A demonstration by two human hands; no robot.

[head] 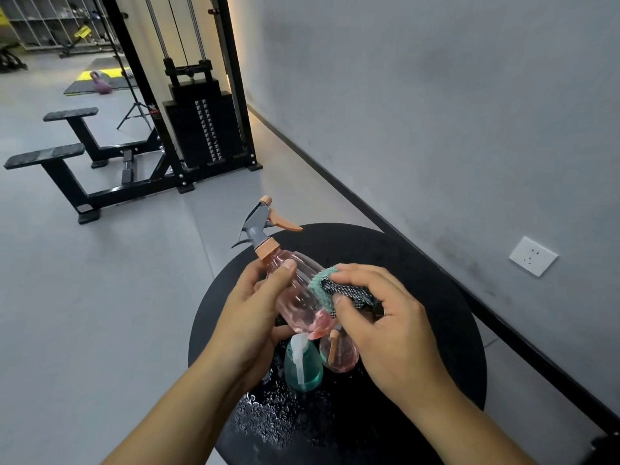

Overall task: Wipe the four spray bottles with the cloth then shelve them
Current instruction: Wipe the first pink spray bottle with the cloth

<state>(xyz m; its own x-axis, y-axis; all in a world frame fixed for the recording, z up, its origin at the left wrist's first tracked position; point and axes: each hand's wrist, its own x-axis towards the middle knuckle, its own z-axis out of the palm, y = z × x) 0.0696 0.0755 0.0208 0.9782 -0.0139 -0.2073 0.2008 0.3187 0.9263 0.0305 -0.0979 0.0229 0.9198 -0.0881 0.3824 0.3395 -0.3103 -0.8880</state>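
Above a round black table point(419, 263), one pink spray bottle point(298, 297) is gripped, tilted, by the left hand point(248, 317) while one cloth point(339, 290) is pinched against it by the right hand point(385, 323), and two more bottles, one teal point(303, 367) and one pink point(340, 355), are seen standing below.

- No text, label, brand or number can be read anywhere in the view.
- The pink spray bottle point(295, 290) and the other bottles carry no legible print.
- The weight stack point(204, 129) on the gym machine shows a column of small pale marks, too small and blurred to read.
- A small red mark sits on the black machine frame point(155, 110), illegible.
- The yellow sign point(82, 31) far off at the back is too blurred to make out.
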